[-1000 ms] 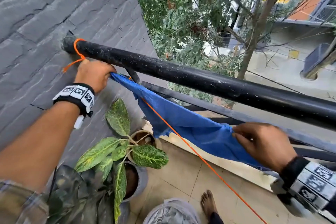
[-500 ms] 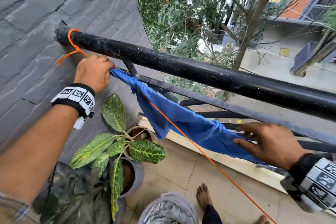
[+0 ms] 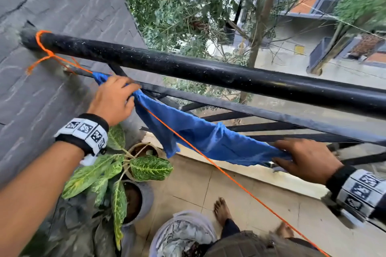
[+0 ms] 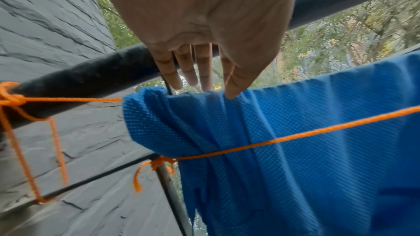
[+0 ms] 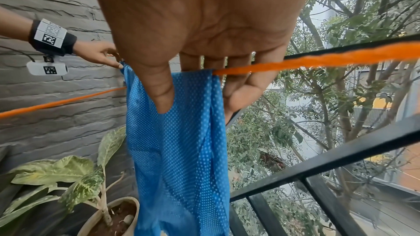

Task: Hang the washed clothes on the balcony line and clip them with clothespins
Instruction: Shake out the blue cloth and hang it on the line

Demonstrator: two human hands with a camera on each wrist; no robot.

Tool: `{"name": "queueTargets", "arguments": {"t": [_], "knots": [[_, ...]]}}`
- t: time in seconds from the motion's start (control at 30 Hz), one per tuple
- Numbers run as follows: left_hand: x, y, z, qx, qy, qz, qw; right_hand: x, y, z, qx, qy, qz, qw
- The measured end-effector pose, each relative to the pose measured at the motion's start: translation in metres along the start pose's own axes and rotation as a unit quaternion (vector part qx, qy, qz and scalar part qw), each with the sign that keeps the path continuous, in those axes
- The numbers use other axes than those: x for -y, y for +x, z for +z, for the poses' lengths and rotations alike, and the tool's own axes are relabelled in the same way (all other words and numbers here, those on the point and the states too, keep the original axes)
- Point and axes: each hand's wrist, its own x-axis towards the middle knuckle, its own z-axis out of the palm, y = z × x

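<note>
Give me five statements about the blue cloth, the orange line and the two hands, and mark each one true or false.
1. The blue cloth is draped over the orange line. True.
2. A clothespin clips the cloth at its left end. False: no clothespin shows anywhere.
3. The left hand touches the cloth's end near the wall. True.
4. The right hand hangs free of the cloth. False: it rests on the cloth's other end.
5. The line is tied to the black railing. True.

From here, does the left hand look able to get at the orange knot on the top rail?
Probably yes. The left hand rests on the blue cloth just right of the knot, fingers straight, with nothing in between.
</note>
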Motion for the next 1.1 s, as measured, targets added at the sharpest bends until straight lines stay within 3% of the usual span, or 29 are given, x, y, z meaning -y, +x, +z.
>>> {"name": "queueTargets", "arguments": {"t": [0.23, 0.37, 0.47, 0.87, 1.1], "knots": [[-0.021, -0.024, 0.007, 0.042, -0.004, -0.134, 0.990, -0.006, -0.006, 0.003, -0.029, 0.011, 0.009, 0.999], [-0.013, -0.023, 0.018, 0.107, 0.002, -0.170, 0.980, 0.000, -0.003, 0.006, -0.066, 0.018, -0.001, 0.998], [0.003, -0.014, 0.023, 0.121, -0.009, -0.219, 0.968, 0.008, 0.000, 0.004, -0.083, 0.024, -0.009, 0.996], [0.050, 0.015, 0.010, 0.095, -0.010, -0.280, 0.955, 0.037, 0.035, -0.022, -0.176, 0.065, -0.057, 0.981], [0.044, 0.015, 0.023, 0.081, -0.025, -0.285, 0.955, 0.024, 0.037, -0.009, -0.132, 0.037, -0.036, 0.990]]}}
